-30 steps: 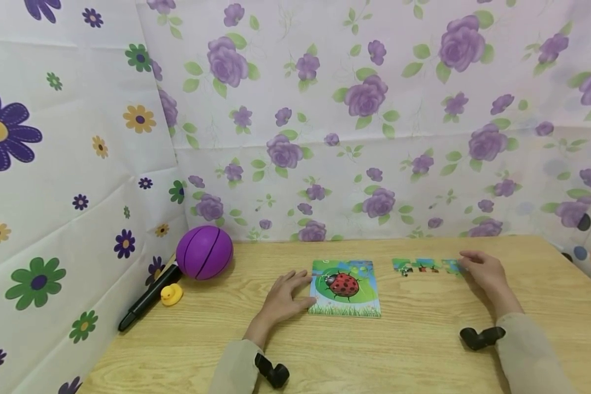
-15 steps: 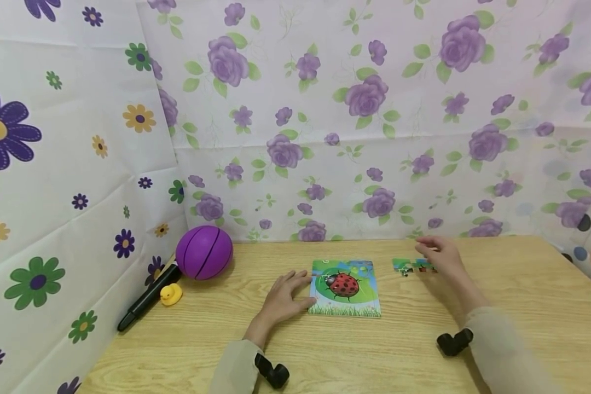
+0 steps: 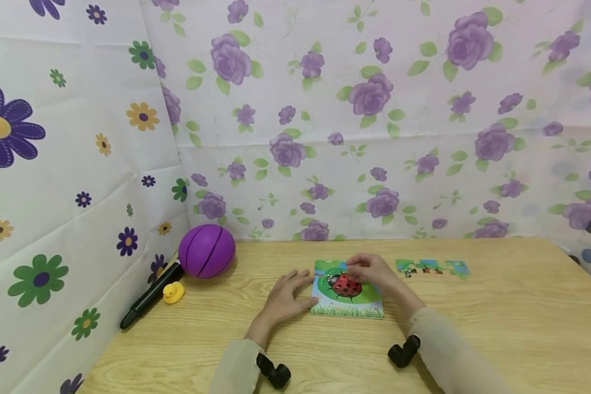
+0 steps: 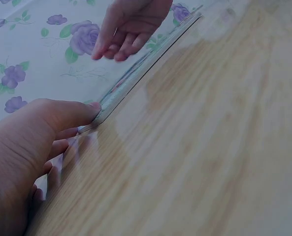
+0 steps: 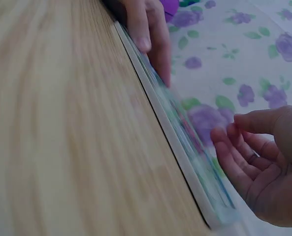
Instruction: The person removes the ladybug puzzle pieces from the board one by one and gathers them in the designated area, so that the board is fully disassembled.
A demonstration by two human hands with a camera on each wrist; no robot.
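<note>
A square jigsaw puzzle (image 3: 347, 307) with a red ladybug picture lies flat on the table. My left hand (image 3: 283, 300) rests at its left side, thumb and fingers spread; in the left wrist view the thumb (image 4: 77, 112) touches the board's edge. Above the puzzle's upper right part is my right hand (image 3: 374, 272), fingers loosely bent. In the right wrist view the right hand (image 5: 264, 160) stays apart from the puzzle board (image 5: 173, 130), and nothing shows between its fingers. Part of the picture is hidden beneath that hand.
Three loose puzzle pieces lie in a row right of the board, including a left one (image 3: 405, 266), a middle one (image 3: 429, 266) and a right one (image 3: 459, 267). At the left are a purple ball (image 3: 207, 251), a yellow toy duck (image 3: 174, 293) and a black marker (image 3: 150, 295).
My right hand has swept left from the loose pieces to above the puzzle. The three pieces are still in their row. My left hand has stayed put; the head view has shifted slightly.
</note>
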